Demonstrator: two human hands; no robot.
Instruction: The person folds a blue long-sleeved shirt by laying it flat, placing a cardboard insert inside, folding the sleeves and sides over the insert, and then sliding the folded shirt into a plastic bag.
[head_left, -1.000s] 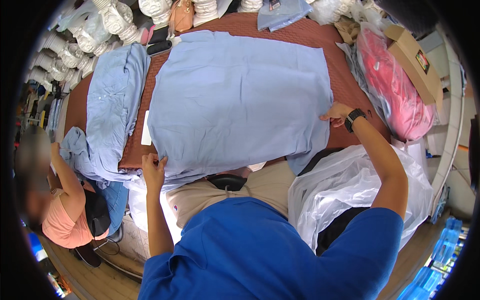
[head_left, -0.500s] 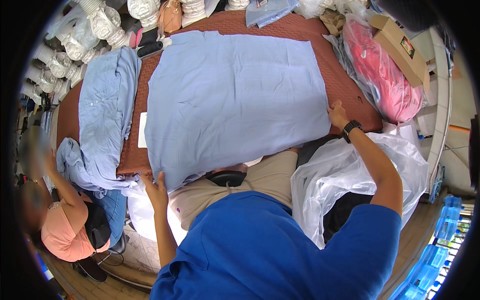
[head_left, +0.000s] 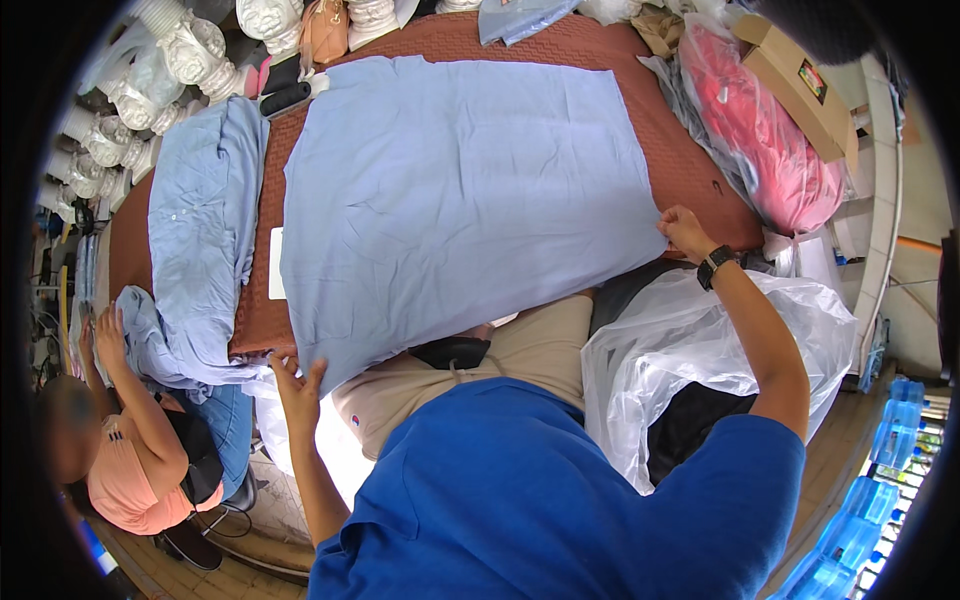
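A light blue piece of cloth (head_left: pixel 460 190) lies spread over the brown-covered table in front of me, with its near edge hanging toward my lap. My right hand (head_left: pixel 687 234), wearing a dark watch (head_left: pixel 714 266), pinches the cloth at its near right corner. At the near left corner is my left hand (head_left: pixel 297 388). Its thumb touches the cloth's edge, while the other fingers stand apart from the thumb beside the table edge. To the left lies a folded, wrinkled blue shirt (head_left: pixel 200 210) with small buttons, partly drooping over the table's near edge.
White ornate balusters (head_left: pixel 195 55) crowd the back left. A black roll (head_left: pixel 286 98) stands near the cloth. Bagged red fabric (head_left: pixel 755 140) and a cardboard box (head_left: pixel 800 90) are far right. A clear plastic bag (head_left: pixel 625 380) sits beside my lap. Another person (head_left: pixel 140 460) sits at left.
The cloth's near left corner has shifted slightly down and left with my left hand. My right hand has moved slightly down and right. The other person's arms have risen.
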